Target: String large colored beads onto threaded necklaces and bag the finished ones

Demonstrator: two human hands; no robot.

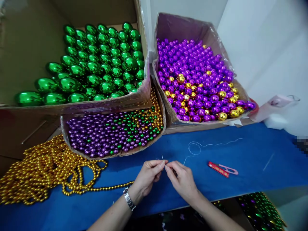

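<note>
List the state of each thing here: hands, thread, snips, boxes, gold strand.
Left hand: pinched shut on thread.
Right hand: pinched shut on thread, fingertips meeting the left's.
Thread: slack, looped on the table.
Snips: lying flat, untouched.
Egg box: open, partly filled.
Ball box: open, heaped full.
Bead box: open, filled.
Gold strand: loose heap, tail running toward the left wrist.

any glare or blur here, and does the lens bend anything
Head view: white glare spots on the green ornaments and purple balls; the blue table bows from the wide-angle lens; a pixelated patch at right; left hand and right hand sharp, the thread faint but visible.
</note>
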